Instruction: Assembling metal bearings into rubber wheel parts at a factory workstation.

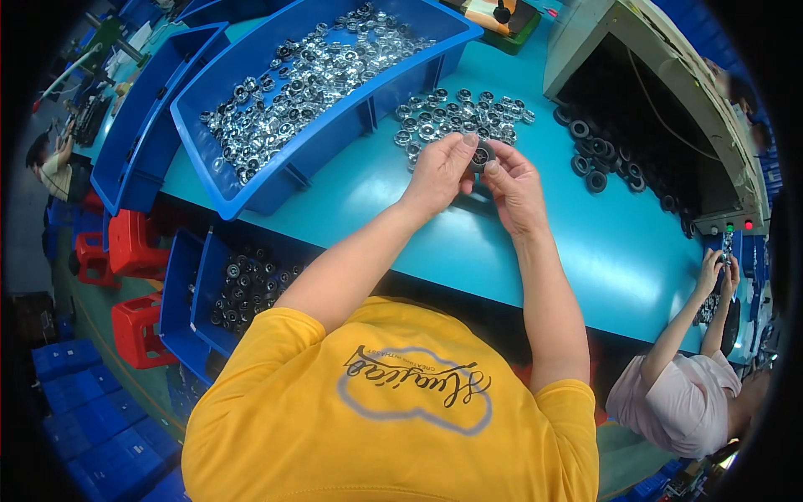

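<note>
Two hands meet on one small round dark part with a metal centre (481,156), lifted just above the teal surface (401,209). The left hand (439,171) pinches its left edge and the right hand (512,180) its right, so the part sits between both fingertip grips, face up, likely for inspection. A loose pile of shiny metal rings (460,117) lies just beyond, beside the blue plastic bin (276,180) holding more.

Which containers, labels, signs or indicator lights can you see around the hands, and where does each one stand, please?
Large blue bin: upper left on the table, rectangular, full of silvery metal rings.
Second blue bin: left of it, long.
Blue crate: below the table edge, holding dark rings.
Indicator lights: right, on the beige machine, green and red.
Labels, signs: none legible.
</note>
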Tool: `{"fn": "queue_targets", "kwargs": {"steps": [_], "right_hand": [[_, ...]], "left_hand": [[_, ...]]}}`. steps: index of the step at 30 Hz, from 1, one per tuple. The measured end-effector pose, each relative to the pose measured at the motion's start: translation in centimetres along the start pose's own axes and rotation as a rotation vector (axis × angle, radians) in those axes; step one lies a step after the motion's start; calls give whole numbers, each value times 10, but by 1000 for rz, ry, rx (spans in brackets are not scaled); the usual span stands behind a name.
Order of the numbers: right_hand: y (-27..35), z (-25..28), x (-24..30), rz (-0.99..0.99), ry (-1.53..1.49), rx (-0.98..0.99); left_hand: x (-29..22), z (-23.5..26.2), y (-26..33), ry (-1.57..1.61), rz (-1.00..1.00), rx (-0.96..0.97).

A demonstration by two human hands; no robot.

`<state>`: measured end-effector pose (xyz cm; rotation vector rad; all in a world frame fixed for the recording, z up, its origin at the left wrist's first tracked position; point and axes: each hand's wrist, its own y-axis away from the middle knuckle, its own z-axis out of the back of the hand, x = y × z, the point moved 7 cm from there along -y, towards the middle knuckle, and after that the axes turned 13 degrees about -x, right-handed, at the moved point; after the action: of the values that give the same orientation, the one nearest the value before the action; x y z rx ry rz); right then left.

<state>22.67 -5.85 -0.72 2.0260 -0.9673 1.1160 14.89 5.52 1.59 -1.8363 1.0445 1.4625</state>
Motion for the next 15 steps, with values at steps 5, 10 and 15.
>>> {"fn": "queue_targets", "kwargs": {"steps": [5,10,15], "right_hand": [[-3,-1,-10,-77,-55,20],[2,-8,-3,-114,-84,26],[3,-7,-1,-119,-75,60]], "left_hand": [[10,1,-4,0,-22,-22],[5,1,-1,23,-29,-36],[3,2,0,-5,-94,-59]]}}
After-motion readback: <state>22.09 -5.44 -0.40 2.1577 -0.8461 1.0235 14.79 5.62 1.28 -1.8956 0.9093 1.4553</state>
